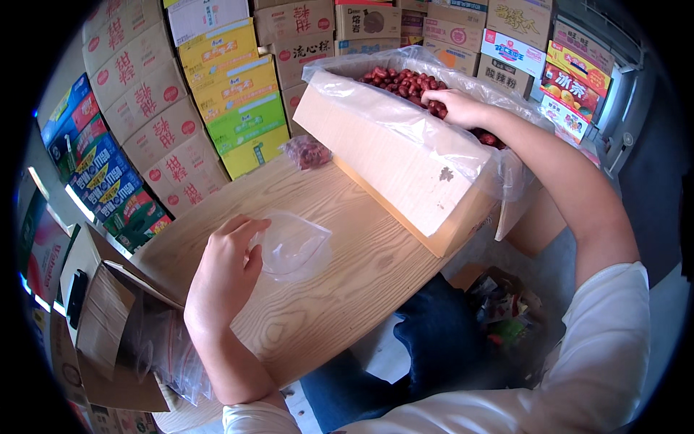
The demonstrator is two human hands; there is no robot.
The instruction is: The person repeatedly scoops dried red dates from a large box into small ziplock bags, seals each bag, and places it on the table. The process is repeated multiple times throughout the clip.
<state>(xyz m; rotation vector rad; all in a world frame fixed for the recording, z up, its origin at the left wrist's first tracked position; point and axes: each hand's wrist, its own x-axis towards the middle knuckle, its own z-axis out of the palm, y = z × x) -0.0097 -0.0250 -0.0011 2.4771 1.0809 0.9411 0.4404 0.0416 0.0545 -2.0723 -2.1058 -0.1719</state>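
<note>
A large cardboard box (376, 155) lined with clear plastic film stands tilted on the wooden table, with many red dates (397, 81) inside. My right hand (459, 107) reaches over the box's near side into the dates, its fingers curled around some of them; the fingertips are partly hidden. Over the table's middle, my left hand (228, 264) has its fingers and thumb bent around the left edge of a clear zip bag (296, 249). That bag looks empty, with its zip strip towards me. Behind it lies a filled bag of dates (307, 152), beside the box.
At the left, an open carton (119, 347) holds several flat clear zip bags (170, 354). Stacked cartons (231, 87) line the back. Below the table's right edge, a carton with colourful wrappers (506, 304) sits on the floor near my legs.
</note>
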